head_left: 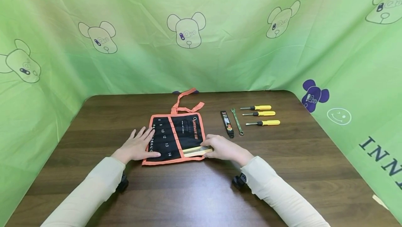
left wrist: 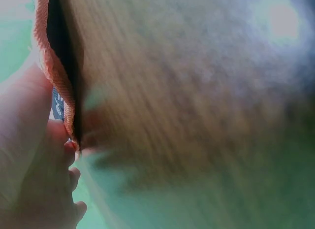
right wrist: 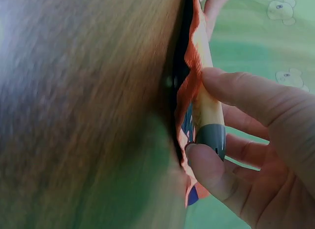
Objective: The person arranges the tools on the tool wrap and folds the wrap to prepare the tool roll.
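Observation:
A black tool pouch (head_left: 187,129) with orange trim lies spread on the table, a column of numbers printed on its left panel. My left hand (head_left: 137,146) rests on its left side with fingers spread; in the left wrist view the thumb lies along the orange edge (left wrist: 58,76). At the lower right of the pouch, my right hand (head_left: 224,147) pinches a yellow utility knife (head_left: 192,151) by its right end. This knife lies lengthwise along the pouch's lower edge. The right wrist view shows its grey end cap (right wrist: 212,138) between thumb and fingers.
Right of the pouch lie a narrow black pack (head_left: 227,124), a green wrench (head_left: 237,121) and three yellow-handled screwdrivers (head_left: 263,123). Orange ties (head_left: 179,103) stretch from the pouch's top towards the back edge. Green printed cloth (head_left: 220,63) hangs behind the wooden table (head_left: 201,192).

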A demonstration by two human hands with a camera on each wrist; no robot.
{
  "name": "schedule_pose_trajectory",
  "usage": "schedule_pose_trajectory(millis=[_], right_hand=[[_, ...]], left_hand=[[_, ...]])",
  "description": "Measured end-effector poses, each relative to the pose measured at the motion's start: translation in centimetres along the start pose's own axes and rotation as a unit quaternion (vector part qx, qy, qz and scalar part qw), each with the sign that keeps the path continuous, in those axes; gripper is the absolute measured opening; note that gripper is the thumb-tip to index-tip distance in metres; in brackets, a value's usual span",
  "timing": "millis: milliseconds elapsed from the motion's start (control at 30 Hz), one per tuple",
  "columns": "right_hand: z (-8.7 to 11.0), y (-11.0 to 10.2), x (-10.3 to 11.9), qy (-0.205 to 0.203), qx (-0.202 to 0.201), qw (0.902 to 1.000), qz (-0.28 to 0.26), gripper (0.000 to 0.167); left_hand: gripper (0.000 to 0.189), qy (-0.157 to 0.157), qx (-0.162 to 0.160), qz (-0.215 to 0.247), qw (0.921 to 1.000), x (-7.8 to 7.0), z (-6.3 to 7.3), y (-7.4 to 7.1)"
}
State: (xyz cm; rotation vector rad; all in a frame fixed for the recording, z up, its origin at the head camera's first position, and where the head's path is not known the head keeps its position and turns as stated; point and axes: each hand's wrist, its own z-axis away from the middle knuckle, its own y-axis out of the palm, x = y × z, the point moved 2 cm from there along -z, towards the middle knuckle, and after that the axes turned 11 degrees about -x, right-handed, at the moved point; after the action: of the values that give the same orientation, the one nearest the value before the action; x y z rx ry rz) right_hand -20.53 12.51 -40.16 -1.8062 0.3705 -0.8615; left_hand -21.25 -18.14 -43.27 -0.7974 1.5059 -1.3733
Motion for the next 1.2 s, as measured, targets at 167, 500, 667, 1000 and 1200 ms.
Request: schedule_pose_trajectory(millis=[167, 500, 667, 1000, 1200], right_hand=[[-0.4, 0.5, 0.6, -0.003, 0.009, 1.0000, -0.002, 0.032], [-1.2, 1.5, 1.7, -0.010, 0.020, 0.9997, 0.002, 0.028], [-1.5, 1.8, 2.0, -0.013, 0.023, 0.9997, 0.001, 0.026], [-1.6, 1.9, 2.2, 0.002, 0.017, 0.9998, -0.009, 0.027], [-1.7, 2.0, 2.2, 0.003, 0.010, 0.9999, -0.009, 0.027]], left_hand=[[0.103, 0.001, 0.001, -0.001, 1.0000, -0.1, 0.0, -0.1], [0.103, -0.002, 0.008, -0.001, 1.0000, -0.2, -0.1, 0.0], [0.103, -0.001, 0.009, -0.004, 1.0000, -0.2, -0.1, 0.1], [0.102, -0.001, 0.003, -0.014, 0.9999, 0.0, 0.0, 0.1], [0.102, -0.004, 0.003, -0.011, 0.9999, -0.2, 0.0, 0.1]])
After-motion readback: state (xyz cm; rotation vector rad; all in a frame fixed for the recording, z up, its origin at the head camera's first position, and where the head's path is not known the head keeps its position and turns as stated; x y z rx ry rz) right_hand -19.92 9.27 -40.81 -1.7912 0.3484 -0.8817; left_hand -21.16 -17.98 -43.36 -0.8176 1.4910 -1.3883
